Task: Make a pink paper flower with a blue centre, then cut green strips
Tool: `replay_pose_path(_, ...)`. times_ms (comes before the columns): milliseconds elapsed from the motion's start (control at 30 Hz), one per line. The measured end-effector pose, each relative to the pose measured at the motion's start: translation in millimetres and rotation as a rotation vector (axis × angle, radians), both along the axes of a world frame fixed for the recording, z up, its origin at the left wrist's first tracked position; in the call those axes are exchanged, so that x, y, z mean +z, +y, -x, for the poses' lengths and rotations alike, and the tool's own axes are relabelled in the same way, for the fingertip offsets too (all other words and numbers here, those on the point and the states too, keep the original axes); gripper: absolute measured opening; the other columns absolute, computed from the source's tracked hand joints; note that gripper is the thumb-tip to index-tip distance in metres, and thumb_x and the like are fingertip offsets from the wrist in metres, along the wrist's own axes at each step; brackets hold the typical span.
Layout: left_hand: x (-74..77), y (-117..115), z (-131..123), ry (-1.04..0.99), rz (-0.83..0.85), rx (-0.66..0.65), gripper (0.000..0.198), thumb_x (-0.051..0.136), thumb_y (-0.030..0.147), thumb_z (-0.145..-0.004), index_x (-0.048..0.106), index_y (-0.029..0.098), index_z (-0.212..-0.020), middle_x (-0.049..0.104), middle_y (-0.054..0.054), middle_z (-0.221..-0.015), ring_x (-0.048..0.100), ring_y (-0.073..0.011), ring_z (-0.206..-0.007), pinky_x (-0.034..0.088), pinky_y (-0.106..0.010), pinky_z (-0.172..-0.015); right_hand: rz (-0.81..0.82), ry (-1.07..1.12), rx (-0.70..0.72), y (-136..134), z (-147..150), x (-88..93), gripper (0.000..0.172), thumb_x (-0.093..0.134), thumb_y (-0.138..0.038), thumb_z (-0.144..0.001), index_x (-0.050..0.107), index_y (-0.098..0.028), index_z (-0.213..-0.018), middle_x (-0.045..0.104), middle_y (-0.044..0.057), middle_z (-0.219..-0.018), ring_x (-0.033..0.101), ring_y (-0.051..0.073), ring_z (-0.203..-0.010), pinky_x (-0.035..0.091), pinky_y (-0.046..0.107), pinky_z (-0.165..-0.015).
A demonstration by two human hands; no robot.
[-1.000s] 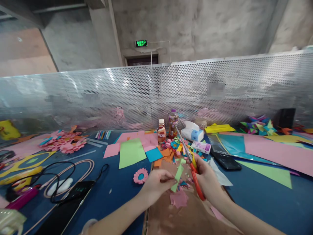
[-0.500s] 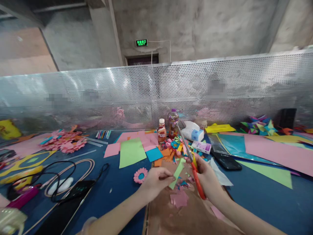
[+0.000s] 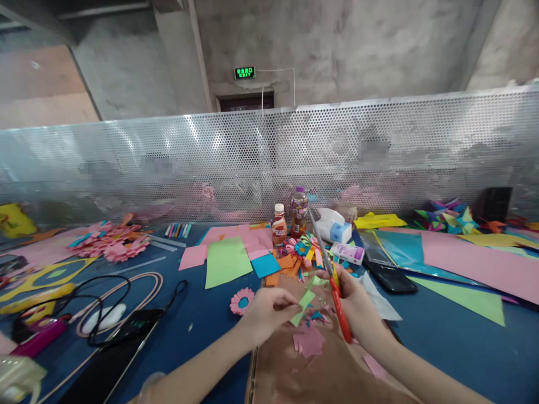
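Observation:
My left hand (image 3: 272, 314) pinches a short green paper strip (image 3: 304, 308) between thumb and fingertips, over the brown board (image 3: 290, 376). My right hand (image 3: 351, 292) is wrapped round a pair of scissors (image 3: 337, 300) with red and yellow handles, their blades pointing up and away from me. A small green paper piece (image 3: 319, 280) is by the right fingertips; whether they touch it I cannot tell. Pink paper scraps (image 3: 309, 342) and small blue bits lie on the board below. Left of the board, near my left hand, rests a pink paper flower (image 3: 243, 302) with a blue centre.
Green paper (image 3: 228, 261), blue paper (image 3: 265, 265), two drink bottles (image 3: 279, 224) and a tissue pack (image 3: 334, 229) stand or lie beyond my hands. A black phone (image 3: 391, 279) is at right; cables and a power bank (image 3: 113, 359) at left. A perforated metal screen (image 3: 168, 168) closes the back.
The green strip in my left hand is shorter, and its upper end is now a separate piece near the right fingertips. The scissors have shifted slightly left.

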State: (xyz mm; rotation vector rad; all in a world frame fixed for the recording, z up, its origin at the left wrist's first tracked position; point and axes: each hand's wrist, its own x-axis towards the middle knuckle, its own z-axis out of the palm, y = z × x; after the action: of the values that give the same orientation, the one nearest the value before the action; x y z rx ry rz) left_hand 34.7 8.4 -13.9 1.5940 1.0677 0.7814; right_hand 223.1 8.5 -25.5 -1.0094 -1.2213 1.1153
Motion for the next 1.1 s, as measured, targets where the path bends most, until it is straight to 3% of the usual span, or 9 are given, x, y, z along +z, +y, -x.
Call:
replay_pose_path(167, 1.9, -1.2, -1.3, 0.036, -0.058, -0.031, 0.021, 0.063, 0.034, -0.072, 0.067, 0.013, -0.075, 0.069, -0.005, -0.073, 0.064, -0.0165, -0.068, 0.046, -0.024, -0.062, 0.020, 0.089, -0.028, -1.5, 1.4, -3.0, 0.034, 0.072, -0.019, -0.059, 0.044, -0.024, -0.077, 0.052, -0.007, -0.064, 0.050, 0.011, -0.050, 0.043, 0.023, -0.044)
replay_pose_path(333, 2.4, -1.7, -1.1, 0.050, -0.053, -0.033, 0.019, 0.063, 0.032, -0.072, 0.068, 0.013, -0.075, 0.069, -0.005, -0.073, 0.063, -0.0164, -0.068, 0.046, -0.024, -0.062, 0.043, 0.104, -0.070, 0.2, -1.1, -2.4, 0.033, 0.070, -0.019, -0.061, 0.049, -0.023, -0.086, 0.052, -0.007, -0.066, 0.050, 0.011, -0.050, 0.043, 0.023, -0.043)
replay_pose_path(500, -0.4, -1.6, 0.2, 0.046, -0.106, -0.049, 0.019, 0.063, 0.032, -0.073, 0.069, 0.014, -0.076, 0.069, -0.004, -0.074, 0.063, -0.0159, -0.070, 0.045, -0.023, -0.063, -0.013, 0.033, -0.108, -0.2, -4.4, 7.2, 0.027, 0.072, -0.019, -0.059, 0.053, -0.021, -0.078, 0.057, -0.004, -0.069, 0.055, 0.013, -0.061, 0.045, 0.023, -0.052)
replay_pose_path(700, -3.0, 0.1, 0.0, 0.015, -0.096, -0.054, 0.018, 0.067, 0.031, -0.070, 0.069, 0.013, -0.074, 0.070, -0.004, -0.075, 0.062, -0.0146, -0.068, 0.044, -0.021, -0.061, 0.108, 0.156, -0.002, -5.0, -4.1, 15.9, 0.030, 0.076, -0.024, -0.060, 0.052, -0.022, -0.078, 0.057, -0.007, -0.068, 0.045, 0.006, -0.042, 0.038, 0.020, -0.038)
replay_pose_path(900, 2.5, 3.0, 6.1, 0.026, -0.079, -0.127, 0.021, 0.065, 0.033, -0.073, 0.070, 0.014, -0.078, 0.071, -0.005, -0.077, 0.062, -0.0147, -0.070, 0.045, -0.022, -0.063, 0.162, 0.200, -0.017, -7.4, -6.9, 16.8, 0.036, 0.079, -0.024, -0.056, 0.051, -0.020, -0.077, 0.052, -0.007, -0.065, 0.045, 0.005, -0.046, 0.040, 0.017, -0.039)
replay_pose_path(1100, -1.9, 4.2, 9.5, 0.026, -0.075, -0.175, 0.025, 0.064, 0.038, -0.073, 0.067, 0.014, -0.077, 0.069, -0.004, -0.076, 0.061, -0.0137, -0.067, 0.045, -0.023, -0.063, 0.140, 0.209, 0.036, -7.2, -6.5, 13.7, 0.035, 0.078, -0.024, -0.058, 0.050, -0.021, -0.078, 0.048, -0.008, -0.064, 0.045, 0.006, -0.047, 0.040, 0.017, -0.041)
